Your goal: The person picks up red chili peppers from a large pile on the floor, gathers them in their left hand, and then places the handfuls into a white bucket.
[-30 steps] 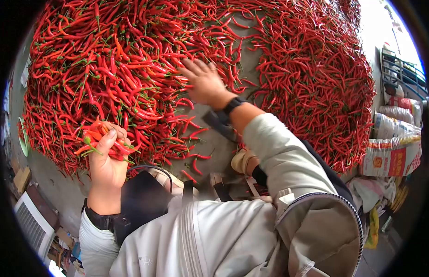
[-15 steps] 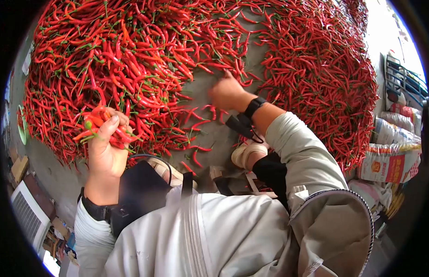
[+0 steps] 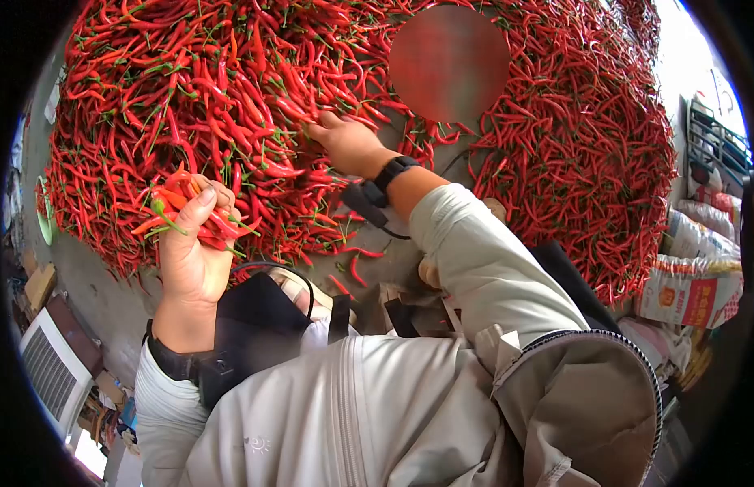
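Several red chili peppers (image 3: 178, 207) with green stems are bunched in my left hand (image 3: 194, 235), its thumb and fingers closed round them. The hand is held up in front of the left pile of chili peppers (image 3: 223, 97). At the right side of that pile my right hand (image 3: 354, 148) reaches in palm down, its visible fingertips a little apart and against the peppers. Its lower fingers are partly hidden, and I see nothing held in it. A black band (image 3: 393, 170) is round the right wrist.
Another chili pile (image 3: 571, 154) lies to the right, with a strip of grey floor (image 3: 393, 264) and some loose peppers in front of the left pile. A blurred round patch covers the top middle. Printed sacks (image 3: 689, 288) stand at right; a white louvred panel (image 3: 56, 369) is lower left.
My right hand has moved left from the gap between the piles to the left pile's peppers. My left hand keeps its bunch of chili peppers in nearly the same place.
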A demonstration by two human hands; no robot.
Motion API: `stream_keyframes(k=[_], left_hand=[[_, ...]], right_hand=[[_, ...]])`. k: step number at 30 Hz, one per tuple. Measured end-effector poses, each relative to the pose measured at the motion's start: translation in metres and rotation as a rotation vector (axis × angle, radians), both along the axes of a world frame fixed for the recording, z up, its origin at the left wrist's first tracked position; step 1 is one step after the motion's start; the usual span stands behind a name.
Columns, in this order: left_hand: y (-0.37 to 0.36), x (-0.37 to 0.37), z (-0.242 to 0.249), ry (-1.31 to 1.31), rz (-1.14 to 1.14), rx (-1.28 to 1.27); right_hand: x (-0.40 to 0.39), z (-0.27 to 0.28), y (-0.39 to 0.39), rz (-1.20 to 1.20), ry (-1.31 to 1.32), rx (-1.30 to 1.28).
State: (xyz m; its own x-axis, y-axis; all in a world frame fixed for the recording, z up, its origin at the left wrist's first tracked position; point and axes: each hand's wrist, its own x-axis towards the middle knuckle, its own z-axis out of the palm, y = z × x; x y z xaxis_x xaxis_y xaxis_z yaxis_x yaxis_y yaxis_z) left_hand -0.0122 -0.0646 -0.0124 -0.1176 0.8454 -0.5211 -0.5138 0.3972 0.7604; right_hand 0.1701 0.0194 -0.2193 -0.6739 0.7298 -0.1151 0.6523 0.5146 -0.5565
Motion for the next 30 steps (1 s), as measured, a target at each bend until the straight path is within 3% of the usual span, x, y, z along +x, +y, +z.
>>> stream_keyframes(k=[3, 7, 9, 13, 15, 19, 21, 23, 30], left_hand=[[0.000, -0.001, 0.002, 0.014, 0.001, 0.025], [-0.003, 0.000, 0.006, -0.014, 0.031, 0.022], [-0.003, -0.002, 0.007, -0.022, 0.007, 0.033], [-0.002, 0.002, 0.004, -0.017, -0.014, 0.040], [-0.001, 0.003, 0.002, 0.011, -0.004, 0.032], [0.001, 0.001, -0.003, 0.033, 0.023, 0.017], [0.002, 0.000, -0.005, 0.029, 0.014, 0.008], [0.003, 0.000, -0.007, 0.008, 0.003, -0.018], [0.004, 0.002, -0.002, 0.032, -0.052, -0.014]], right_hand=[[0.042, -0.031, -0.020, 0.128, -0.121, 0.046], [0.087, -0.001, -0.032, 0.189, -0.368, 0.179], [0.090, 0.011, -0.021, 0.131, -0.471, 0.053], [0.077, 0.016, 0.024, -0.095, -0.017, 0.207], [0.067, 0.000, 0.044, -0.136, -0.096, 0.442], [0.099, 0.017, 0.074, -0.284, -0.615, -0.021], [0.114, 0.006, 0.075, -0.606, -0.609, -0.055], [0.125, -0.003, 0.068, -0.744, -0.609, -0.102], [0.128, 0.005, -0.032, 0.018, -0.402, 0.142]])
